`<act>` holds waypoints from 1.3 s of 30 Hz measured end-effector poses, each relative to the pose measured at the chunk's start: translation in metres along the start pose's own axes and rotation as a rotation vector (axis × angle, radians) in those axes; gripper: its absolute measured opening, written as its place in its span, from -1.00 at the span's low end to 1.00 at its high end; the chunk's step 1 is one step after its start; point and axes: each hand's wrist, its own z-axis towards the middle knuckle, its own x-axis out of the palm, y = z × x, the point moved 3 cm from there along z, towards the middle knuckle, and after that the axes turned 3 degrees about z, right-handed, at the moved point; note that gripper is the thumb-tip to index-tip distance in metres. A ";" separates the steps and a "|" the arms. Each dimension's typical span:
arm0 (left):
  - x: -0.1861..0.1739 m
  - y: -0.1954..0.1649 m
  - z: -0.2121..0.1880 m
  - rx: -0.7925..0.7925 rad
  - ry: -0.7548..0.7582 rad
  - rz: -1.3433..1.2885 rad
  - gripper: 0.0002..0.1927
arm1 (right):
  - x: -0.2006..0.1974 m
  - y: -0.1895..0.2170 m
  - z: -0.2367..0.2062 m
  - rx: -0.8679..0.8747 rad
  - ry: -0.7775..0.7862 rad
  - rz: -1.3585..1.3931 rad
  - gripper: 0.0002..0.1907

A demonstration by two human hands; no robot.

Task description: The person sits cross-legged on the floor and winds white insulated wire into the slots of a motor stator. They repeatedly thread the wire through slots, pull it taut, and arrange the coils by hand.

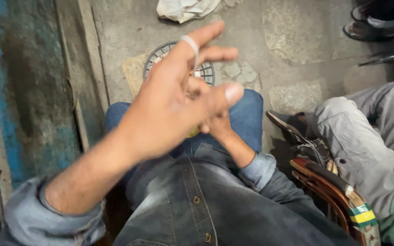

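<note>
Fingers of left hand splayed apart, holding nothing; right hand grip hidden, undeterminable; small yellow-green object liable to slip onto round grille.

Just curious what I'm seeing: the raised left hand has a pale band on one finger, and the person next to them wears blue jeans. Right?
Not quite. The head view shows the left hand raised with a pale band on a finger, but the neighbour's trousers are grey. The blue jeans belong to the camera wearer.
</note>
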 end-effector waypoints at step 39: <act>-0.046 0.165 -0.020 0.281 -0.375 1.059 -0.83 | -0.185 -0.107 -0.177 0.575 -1.019 -0.313 -0.95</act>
